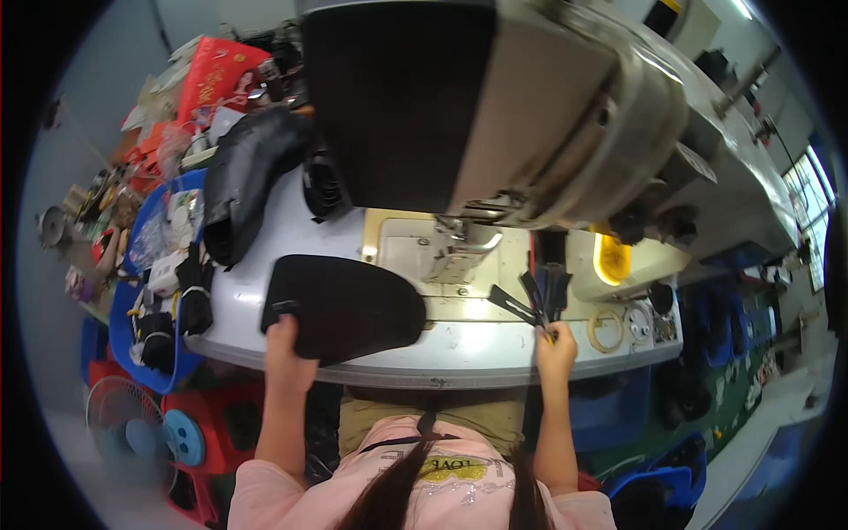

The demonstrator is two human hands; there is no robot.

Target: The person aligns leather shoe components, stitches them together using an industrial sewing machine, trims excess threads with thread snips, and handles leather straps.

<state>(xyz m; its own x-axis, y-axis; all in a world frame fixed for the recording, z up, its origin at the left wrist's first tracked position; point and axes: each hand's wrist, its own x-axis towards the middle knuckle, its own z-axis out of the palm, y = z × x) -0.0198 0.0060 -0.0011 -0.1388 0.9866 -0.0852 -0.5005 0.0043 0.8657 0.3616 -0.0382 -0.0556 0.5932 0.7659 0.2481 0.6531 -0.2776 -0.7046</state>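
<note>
My left hand (288,358) is closed on the left edge of a black fabric panel (353,309) with a rounded right end. The panel lies across the near side of the sewing machine's (548,115) table, left of the needle area. Fanned out beyond my right hand (556,346) are several short black strips (537,296). My right fingers are closed around their near ends. A small yellow bit shows by the fingertips; what it belongs to is unclear. The presser foot area (455,256) stands between the panel and the strips, apart from both hands.
Rolled black material (247,168) lies at the table's far left. A blue bin (163,371) with black pieces stands beside it. Near the right end sit a cream ring (606,330) and a bobbin-like disc (636,322). A fan (128,424) is at lower left.
</note>
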